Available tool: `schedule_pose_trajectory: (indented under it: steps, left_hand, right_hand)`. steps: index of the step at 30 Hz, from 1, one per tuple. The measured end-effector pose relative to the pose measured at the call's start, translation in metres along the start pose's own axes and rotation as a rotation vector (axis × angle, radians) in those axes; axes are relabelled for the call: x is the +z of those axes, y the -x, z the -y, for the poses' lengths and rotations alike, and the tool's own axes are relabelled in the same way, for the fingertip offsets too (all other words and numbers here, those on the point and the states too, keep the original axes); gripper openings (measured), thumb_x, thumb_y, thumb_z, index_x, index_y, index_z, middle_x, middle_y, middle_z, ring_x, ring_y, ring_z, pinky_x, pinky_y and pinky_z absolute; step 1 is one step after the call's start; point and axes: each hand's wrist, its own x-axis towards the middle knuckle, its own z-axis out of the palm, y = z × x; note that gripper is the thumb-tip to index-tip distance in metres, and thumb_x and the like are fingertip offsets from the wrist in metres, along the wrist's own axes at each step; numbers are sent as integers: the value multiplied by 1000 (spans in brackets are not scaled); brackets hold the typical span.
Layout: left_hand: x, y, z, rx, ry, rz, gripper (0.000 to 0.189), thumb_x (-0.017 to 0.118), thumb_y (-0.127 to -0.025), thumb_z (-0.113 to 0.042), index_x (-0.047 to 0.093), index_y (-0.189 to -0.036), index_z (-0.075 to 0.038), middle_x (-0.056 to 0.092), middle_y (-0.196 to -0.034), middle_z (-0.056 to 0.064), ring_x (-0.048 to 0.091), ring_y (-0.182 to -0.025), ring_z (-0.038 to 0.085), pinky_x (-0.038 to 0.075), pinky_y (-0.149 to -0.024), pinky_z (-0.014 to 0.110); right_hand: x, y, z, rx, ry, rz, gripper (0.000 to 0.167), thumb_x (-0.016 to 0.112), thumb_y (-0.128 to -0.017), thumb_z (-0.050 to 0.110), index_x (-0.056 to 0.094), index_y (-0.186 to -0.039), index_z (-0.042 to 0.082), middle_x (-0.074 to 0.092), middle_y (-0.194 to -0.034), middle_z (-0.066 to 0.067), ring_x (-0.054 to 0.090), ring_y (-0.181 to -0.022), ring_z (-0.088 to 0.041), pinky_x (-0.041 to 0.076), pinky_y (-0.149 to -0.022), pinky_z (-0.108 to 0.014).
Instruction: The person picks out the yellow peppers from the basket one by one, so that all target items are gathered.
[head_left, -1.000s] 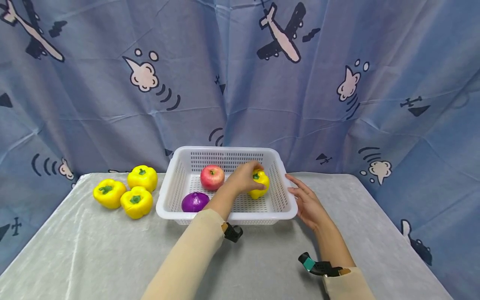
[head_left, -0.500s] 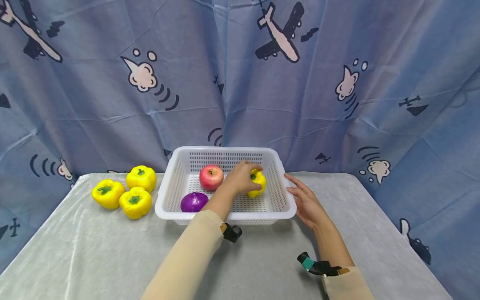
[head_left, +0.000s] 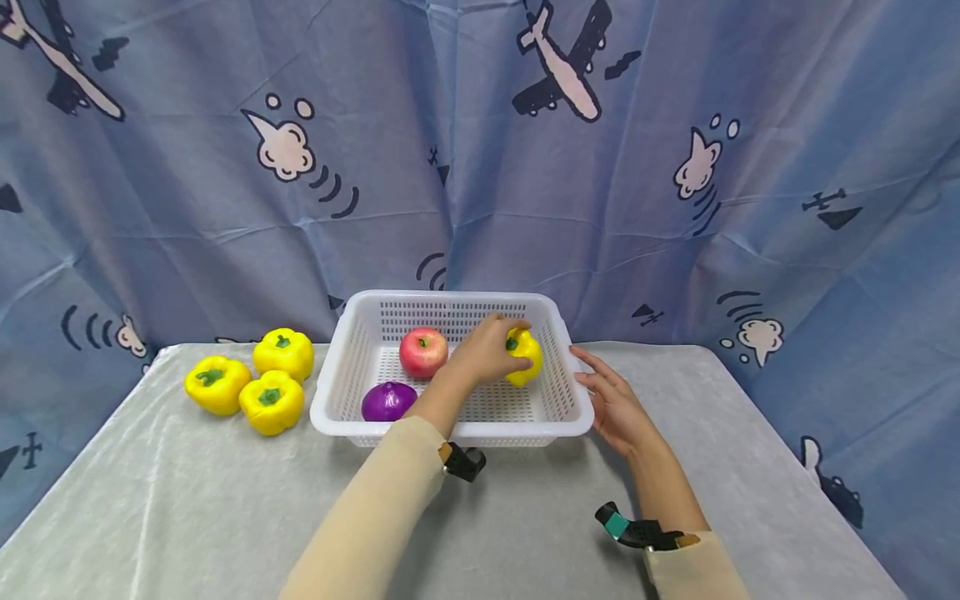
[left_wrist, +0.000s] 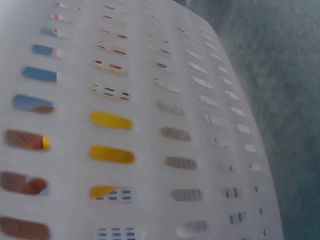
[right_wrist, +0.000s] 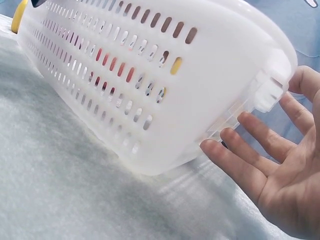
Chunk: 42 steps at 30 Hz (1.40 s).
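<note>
In the head view my left hand (head_left: 487,352) reaches into a white slotted plastic basket (head_left: 517,429) and grips a yellow bell pepper (head_left: 527,354) near its right end. Thumb and fingers curl round the pepper from either side. To the left in the basket sit a red apple (head_left: 423,353) and a purple onion (head_left: 387,402), the onion partly behind my forearm. My right hand (head_left: 617,410) is at the basket's right end, its fingers spread and extended with the tips at the wall. The left wrist view is filled by the slotted wall (left_wrist: 145,140), with yellow showing through.
Left of the basket, three yellow bell peppers (head_left: 272,403) stand grouped on the grey cloth-covered table (head_left: 187,508). A blue curtain (head_left: 390,167) with airplane prints hangs right behind the table's far edge.
The yellow bell pepper in my left hand has risen a little inside the basket and shifted slightly right. My right hand stays at the basket's end.
</note>
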Motion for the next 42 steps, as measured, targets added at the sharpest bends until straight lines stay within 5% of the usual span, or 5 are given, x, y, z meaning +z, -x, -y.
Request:
schedule_pose_trajectory:
  steps: [11,21,31,42]
  left_hand:
    - [-21,15,-14,62,-67,-47,59,77,-89,-34,57,-144,-22,54,-138,6,57,-118,23,53,-104,39]
    - [-44,44,-23,94,-88,-98,58,78,-87,-39,59,-141,-29,57,-134,3,60,-112,20,57,-91,34]
    - [-56,81,-9,176,-61,-192,56,81,-84,-32,63,-136,-26,57,-134,1,61,-111,18,58,-90,32]
    - [-72,128,18,235,-57,-364,53,84,-80,-25,67,-131,-22,60,-133,3,64,-110,20,59,-89,36]
  right_hand:
    - [1,-2,-3,-26,-31,23,53,46,-107,20,31,-158,22,59,-125,15,68,-104,-6,61,-82,-25]
    - [-4,2,-5,-34,-53,19,53,47,-107,18,34,-158,25,60,-124,15,68,-104,-5,61,-79,-24]
    - [-5,3,-4,-45,-80,38,51,47,-107,16,37,-155,26,60,-124,14,67,-104,-5,61,-76,-23]
    - [1,-1,-3,-64,-81,64,44,45,-108,16,42,-150,28,62,-123,13,68,-102,-5,61,-74,-23]
